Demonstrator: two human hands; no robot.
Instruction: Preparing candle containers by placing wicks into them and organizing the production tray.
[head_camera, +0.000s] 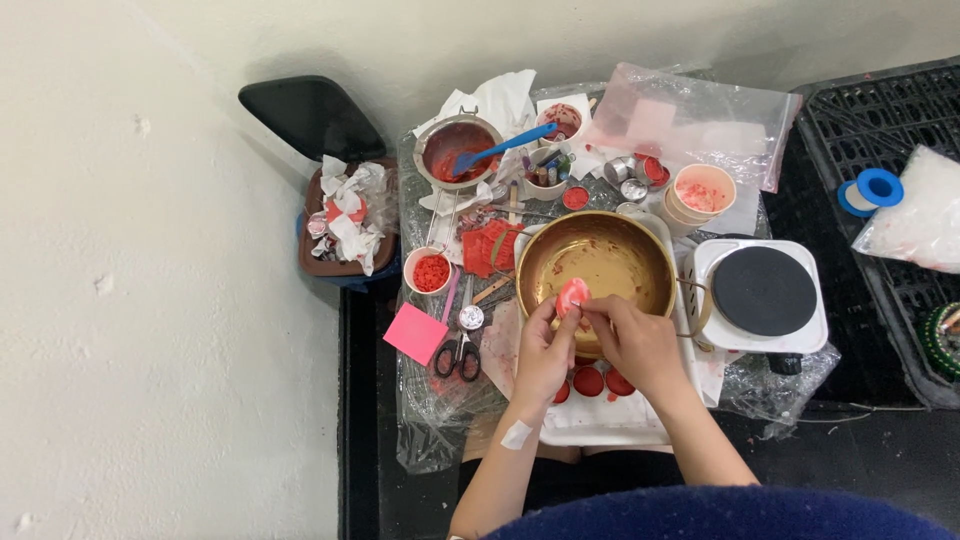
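Left hand (545, 350) gripping small pink piece (572, 294), right hand (635, 340) seemingly pinching it, over brass bowl (640, 250)

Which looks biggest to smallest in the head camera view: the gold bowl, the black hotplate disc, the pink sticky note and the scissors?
1. Gold bowl, clearly the largest.
2. Black hotplate disc.
3. Pink sticky note and scissors: they look about alike, so I won't rank them.

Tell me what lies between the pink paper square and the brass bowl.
In the head view, black-handled scissors and a small round silver lid lie between the pink paper square and the brass bowl, on the plastic-covered table.
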